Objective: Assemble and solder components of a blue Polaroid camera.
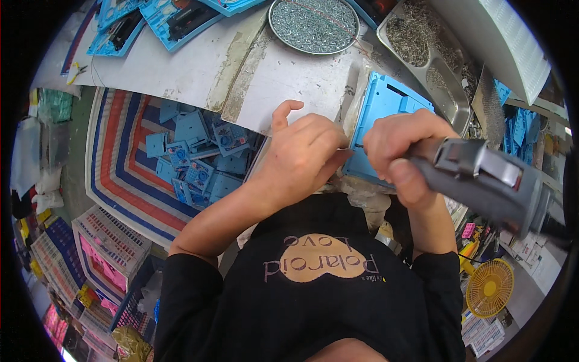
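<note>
Blue plastic panel (386, 114) beside screw dish (313, 25)

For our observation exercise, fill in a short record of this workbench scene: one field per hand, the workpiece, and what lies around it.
left hand: fingers pressed at the blue panel's left edge
right hand: gripping a grey power screwdriver
blue panel: lying on the white bench
behind: round dish of screws, metal tray
left of bench: heap of blue parts on striped sheet
</note>
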The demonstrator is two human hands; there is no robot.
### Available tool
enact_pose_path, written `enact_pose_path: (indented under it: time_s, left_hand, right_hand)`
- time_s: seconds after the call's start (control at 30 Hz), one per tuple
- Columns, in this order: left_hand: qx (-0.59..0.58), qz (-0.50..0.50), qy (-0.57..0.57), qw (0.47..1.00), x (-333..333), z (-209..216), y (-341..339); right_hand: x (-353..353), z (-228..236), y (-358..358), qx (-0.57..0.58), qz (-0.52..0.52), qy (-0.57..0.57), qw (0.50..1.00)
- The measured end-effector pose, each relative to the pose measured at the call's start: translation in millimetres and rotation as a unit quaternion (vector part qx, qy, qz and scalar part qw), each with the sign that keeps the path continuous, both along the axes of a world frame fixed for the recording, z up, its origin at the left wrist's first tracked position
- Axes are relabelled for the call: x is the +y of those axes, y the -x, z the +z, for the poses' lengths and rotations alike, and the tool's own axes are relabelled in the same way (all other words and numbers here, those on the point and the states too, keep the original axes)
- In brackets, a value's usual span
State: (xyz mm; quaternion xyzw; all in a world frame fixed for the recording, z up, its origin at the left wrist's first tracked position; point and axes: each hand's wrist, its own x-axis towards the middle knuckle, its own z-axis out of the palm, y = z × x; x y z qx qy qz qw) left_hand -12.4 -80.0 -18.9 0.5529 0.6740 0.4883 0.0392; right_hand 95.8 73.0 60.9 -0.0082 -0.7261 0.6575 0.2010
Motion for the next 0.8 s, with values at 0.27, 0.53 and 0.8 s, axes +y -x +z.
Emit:
enact_pose_path:
  time_s: [0.27,0.53,0.8]
  left_hand:
    - [-0.010,-0.023,-0.013,1.000,4,9,-7]
    - [0.034,-0.069,0.014,0.997,1,8,-5]
    - [0.084,-0.225,0.170,0.956,3,22,8]
  right_hand:
    - [7,31,-9,0.104,0.044,0.083,0.990]
    - [0,29,-19,0.110,0.029,0.100,0.988]
    - [-21,9,-35,0.032,-0.006,0.103,0.994]
